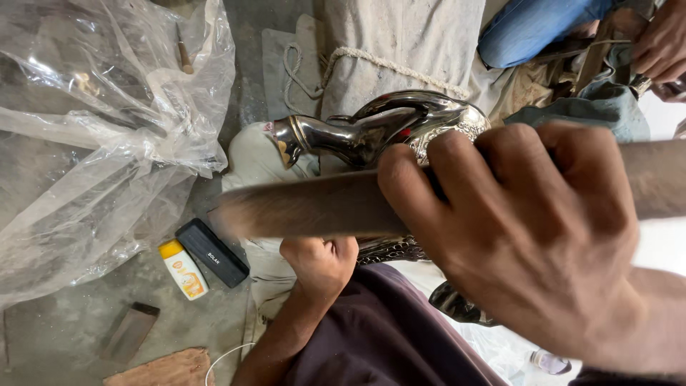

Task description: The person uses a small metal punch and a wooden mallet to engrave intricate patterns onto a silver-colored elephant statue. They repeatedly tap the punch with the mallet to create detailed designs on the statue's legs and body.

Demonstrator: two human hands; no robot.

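— Right hand (529,236) is wrapping tight round a long brown tool (314,206), fingers curled over it and knuckles up. The tool is blurring toward its left end, so it looks to be sweeping across the silver vessel (386,129).

— And the other hand?

— Left hand (321,264) is sitting lower, near the lap, closed into a fist under the vessel. It seems to be gripping the bottom part, but the tool is crossing in front, so I cannot tell exactly what the fingers are closing on.

— Why is the vessel lying that way?

— It is tilting on its side across the person's lap, with the curved spout pointing left. That is turning the patterned side up toward the tool, and the lap plus the lower fist are probably bracing it so it is not rolling.

— What is lying around it?

— On the grey floor (64,329) to the left, a black block (212,252) and a small yellow-and-white tube (184,269) are lying side by side, close to the person's knee, likely kept within reach. A dark flat piece (128,330) is lying nearer and further left. Crumpled clear plastic sheet (100,121) is spreading over the far left. A pale cloth sack with a rope (386,68) across it is resting behind the vessel.

— Anyone else?

— At the far right, another person's hand (661,43) and a blue-clad leg (536,28) are showing, well apart from the vessel.
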